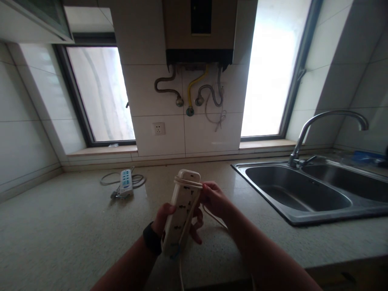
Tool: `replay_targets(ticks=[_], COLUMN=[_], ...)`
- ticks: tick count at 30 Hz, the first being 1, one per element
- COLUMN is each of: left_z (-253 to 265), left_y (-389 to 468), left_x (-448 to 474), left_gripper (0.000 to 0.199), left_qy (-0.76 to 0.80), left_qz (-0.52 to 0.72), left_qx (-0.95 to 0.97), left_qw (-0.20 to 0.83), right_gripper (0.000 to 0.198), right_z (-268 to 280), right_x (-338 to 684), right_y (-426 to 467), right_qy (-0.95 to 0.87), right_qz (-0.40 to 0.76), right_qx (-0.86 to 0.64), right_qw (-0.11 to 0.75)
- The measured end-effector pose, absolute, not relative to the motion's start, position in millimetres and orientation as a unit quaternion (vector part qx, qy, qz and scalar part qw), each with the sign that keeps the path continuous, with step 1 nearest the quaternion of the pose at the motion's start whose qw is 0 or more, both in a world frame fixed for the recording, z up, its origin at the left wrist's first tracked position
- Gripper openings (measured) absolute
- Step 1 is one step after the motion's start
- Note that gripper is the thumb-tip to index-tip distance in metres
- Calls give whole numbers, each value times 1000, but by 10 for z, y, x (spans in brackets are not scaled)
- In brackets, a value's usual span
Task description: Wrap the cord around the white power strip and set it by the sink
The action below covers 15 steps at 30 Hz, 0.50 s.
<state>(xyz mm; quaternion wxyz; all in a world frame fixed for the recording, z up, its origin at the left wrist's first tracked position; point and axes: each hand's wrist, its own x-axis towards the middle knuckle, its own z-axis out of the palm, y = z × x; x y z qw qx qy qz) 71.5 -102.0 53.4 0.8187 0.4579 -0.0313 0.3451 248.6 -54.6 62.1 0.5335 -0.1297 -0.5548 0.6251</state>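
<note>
The left hand (163, 217) grips the strip (181, 210) above the counter (75, 226); the right (216, 199) pinches the cord (188, 183) by its top end. Winding looks like the step in hand, and the next pass should call for steady tension (no brand or lettering legible).

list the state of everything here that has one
white strip: held tilted, cord looped round its far end
cord: wrapped, part trailing loose
left hand: gripping white strip
right hand: pinching cord
blue strip: lying on counter
socket: nothing plugged in
faucet: no running water visible
heater panel: dark
</note>
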Motion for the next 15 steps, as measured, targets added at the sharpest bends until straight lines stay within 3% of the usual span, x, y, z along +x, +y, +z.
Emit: replay_targets(ticks=[6,9,15], left_z=[687,746,665], left_y=[-1022,-997,-960], left_x=[632,644,757], left_gripper=[43,44,40], left_qy=[138,246,418], left_qz=[464,486,573], left_qx=[501,538,625], left_qw=[717,643,326], right_gripper=[44,39,35], right_z=[715,683,572], right_x=[2616,2664,2559], right_y=[-509,-440,-362], right_qy=[-542,-553,-573], right_qz=[614,573,479], right_qx=[-104,-149,-282], right_qw=[564,586,602])
